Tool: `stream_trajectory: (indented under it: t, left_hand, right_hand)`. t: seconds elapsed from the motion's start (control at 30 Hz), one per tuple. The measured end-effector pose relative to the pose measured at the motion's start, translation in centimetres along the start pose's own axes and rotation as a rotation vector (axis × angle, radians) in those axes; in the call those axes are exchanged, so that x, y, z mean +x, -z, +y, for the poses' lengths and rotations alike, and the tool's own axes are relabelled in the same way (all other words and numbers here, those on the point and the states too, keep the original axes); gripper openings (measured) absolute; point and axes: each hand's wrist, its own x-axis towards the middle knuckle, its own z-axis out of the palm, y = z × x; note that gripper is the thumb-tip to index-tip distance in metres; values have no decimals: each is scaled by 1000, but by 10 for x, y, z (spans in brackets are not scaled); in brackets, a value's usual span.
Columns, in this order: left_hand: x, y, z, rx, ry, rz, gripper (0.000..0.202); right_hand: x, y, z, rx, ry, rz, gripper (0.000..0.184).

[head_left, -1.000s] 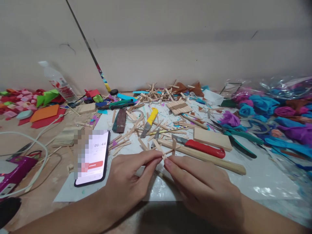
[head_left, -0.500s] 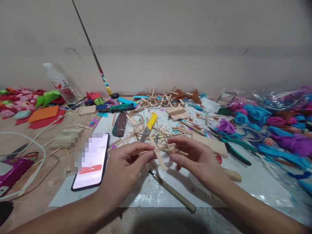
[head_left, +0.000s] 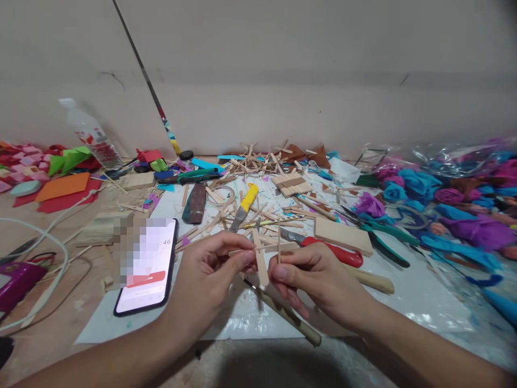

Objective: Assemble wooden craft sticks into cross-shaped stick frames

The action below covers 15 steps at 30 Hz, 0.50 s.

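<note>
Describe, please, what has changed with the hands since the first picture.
The fingertips, which met earlier, have drawn apart. The left hand still pinches the crossed sticks; the right hand now grips the upright stick. The phone and yellow-handled knife stayed in place.

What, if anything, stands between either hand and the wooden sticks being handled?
Nothing visible: the left hand pinches the crossed sticks and the right hand grips the thin upright stick. The long-handled tool lies below, not between.
</note>
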Motion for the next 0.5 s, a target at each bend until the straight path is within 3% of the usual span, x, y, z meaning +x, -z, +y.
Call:
stream_trajectory:
  t: [0.23,0.5]
  left_hand:
    - [0,2,-7,9,30,-121,13]
    - [5,5,-5,-1,31,-204,14]
  right_hand:
    - [4,5,20,156,-89,-185,43]
    - [7,4,20,313,-43,-169,38]
